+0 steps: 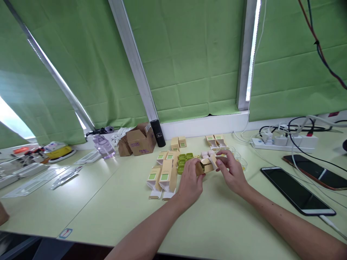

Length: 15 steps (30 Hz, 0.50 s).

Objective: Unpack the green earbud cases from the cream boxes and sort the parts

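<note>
A small tan cardboard box [208, 168] with its flaps open is held between my two hands, just above the table. My left hand [191, 180] grips the left side of it, and a bit of green shows inside. The fingers of my right hand [230, 171] pinch a pale flap at the right end. Beside my left hand lie several tan boxes with green labels [168, 175], some with open ends. Small green square containers [185, 158] sit behind that hand. Pale pinkish pieces [207, 154] are just behind the held box, partly hidden.
Clear round plastic pieces [242, 163] lie behind my right hand. Two phones [298, 191] and a power strip [284, 142] with tangled cables occupy the right. Farther back stand a brown carton [141, 141], a black cylinder [158, 133] and a clear bottle [104, 147].
</note>
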Available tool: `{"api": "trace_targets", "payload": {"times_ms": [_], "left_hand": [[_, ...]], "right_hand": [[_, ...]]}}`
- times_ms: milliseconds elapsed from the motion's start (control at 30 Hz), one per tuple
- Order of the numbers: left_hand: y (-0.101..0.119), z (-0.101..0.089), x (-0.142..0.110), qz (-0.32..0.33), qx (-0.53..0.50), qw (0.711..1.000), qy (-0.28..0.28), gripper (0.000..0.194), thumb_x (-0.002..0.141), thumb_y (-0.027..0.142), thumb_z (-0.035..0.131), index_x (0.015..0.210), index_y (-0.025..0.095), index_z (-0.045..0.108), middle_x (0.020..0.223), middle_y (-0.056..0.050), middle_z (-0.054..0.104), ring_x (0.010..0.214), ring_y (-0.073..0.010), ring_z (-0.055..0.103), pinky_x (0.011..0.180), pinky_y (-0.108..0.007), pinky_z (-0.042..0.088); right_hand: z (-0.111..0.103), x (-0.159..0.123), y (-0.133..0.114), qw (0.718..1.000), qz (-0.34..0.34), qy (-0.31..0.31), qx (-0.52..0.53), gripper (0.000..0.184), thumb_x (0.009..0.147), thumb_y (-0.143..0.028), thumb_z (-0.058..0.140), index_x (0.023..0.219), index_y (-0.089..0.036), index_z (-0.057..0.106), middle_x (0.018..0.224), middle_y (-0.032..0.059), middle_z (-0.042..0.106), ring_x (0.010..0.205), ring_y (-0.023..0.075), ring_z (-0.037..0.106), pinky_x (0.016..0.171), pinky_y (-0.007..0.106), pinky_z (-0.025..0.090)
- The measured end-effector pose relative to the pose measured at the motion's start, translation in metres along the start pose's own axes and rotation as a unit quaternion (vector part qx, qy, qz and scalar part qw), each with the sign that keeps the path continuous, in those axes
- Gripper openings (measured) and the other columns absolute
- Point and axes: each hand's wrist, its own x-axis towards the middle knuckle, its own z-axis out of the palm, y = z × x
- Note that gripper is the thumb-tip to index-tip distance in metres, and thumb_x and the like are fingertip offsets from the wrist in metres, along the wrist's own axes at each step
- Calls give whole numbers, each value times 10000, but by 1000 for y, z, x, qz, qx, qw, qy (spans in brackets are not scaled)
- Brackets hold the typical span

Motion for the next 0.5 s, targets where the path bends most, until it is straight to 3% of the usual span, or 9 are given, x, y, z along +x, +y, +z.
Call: {"api": "trace_targets", "payload": {"times_ms": [133, 300, 500], "left_hand": [[1, -2, 2, -3, -11, 1000, -8, 414, 912, 119, 563, 1292, 251, 462, 1340, -121, 556, 1297, -298, 525, 1085, -525, 463], [5, -4, 3, -18, -27, 999, -13, 396, 896, 89, 567, 1252, 246, 492, 1320, -111, 569, 1278, -283, 530, 1097, -508, 454], [7, -5, 4, -31, -49, 998, -18, 518, 915, 104, 562, 1397, 264, 464, 1404, -110, 537, 1361, -284, 491, 1162, -518, 415]], "right_hand": [[-4, 7, 0, 993, -99, 53, -30, 270, 976, -317, 582, 1233, -250, 534, 1259, 136, 671, 1113, 269, 679, 830, 425, 624], [-11, 12, 3, 958, -259, 47, -111, 321, 940, -143, 561, 1235, -268, 581, 1276, 147, 653, 1240, 317, 625, 1004, 575, 562], [-10, 11, 18, 947, -285, 14, -144, 422, 953, -85, 427, 1288, -263, 611, 1254, 138, 681, 1205, 281, 664, 971, 517, 611]]}}
